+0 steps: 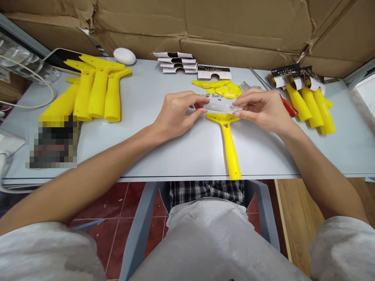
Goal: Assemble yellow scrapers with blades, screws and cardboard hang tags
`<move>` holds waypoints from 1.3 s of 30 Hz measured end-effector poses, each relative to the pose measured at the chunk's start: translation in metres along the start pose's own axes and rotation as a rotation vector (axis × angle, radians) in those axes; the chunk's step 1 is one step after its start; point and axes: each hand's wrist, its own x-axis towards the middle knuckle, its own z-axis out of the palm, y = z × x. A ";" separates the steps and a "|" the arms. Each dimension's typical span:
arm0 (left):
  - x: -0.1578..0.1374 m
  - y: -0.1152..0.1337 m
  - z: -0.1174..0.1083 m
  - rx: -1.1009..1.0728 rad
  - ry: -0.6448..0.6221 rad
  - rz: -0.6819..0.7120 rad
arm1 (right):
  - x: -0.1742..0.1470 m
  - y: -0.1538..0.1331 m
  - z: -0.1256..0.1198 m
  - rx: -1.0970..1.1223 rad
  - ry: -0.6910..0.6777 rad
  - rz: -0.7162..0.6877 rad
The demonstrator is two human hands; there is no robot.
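Observation:
Between the fingertips of my left hand [179,114] and my right hand [265,108] is a thin, shiny flat blade-like strip [220,106], held level by its two ends. Just below it, a yellow scraper handle [231,152] lies on the table, wide head towards my hands and grip end at the front edge. Small metal screws [216,96] are scattered behind the strip. Beyond them are loose yellow plastic head pieces [227,92] and some grey metal plates [245,86], partly hidden by my right hand.
Several yellow handles [98,91] stand grouped at the left, near a blurred-out dark item [52,144] and a white mouse [124,56]. Folded card sleeves [178,64] lie at the back. On the right are a red-handled tool [289,107] and sleeved yellow scrapers [312,107]. Cardboard [234,31] lines the back.

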 end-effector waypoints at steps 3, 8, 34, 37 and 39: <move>0.001 -0.003 0.000 -0.023 0.011 0.002 | 0.000 0.001 -0.003 -0.004 0.027 -0.006; 0.000 -0.002 0.002 -0.049 0.001 0.020 | -0.001 0.006 -0.004 -0.074 0.021 -0.014; -0.003 -0.007 0.008 -0.077 -0.113 0.061 | -0.008 0.004 -0.009 -0.367 -0.125 -0.038; -0.004 -0.007 0.008 -0.067 -0.123 0.078 | -0.008 0.009 -0.010 -0.383 -0.130 -0.061; -0.004 -0.008 0.009 -0.054 -0.118 0.082 | -0.008 0.014 -0.011 -0.392 -0.128 -0.096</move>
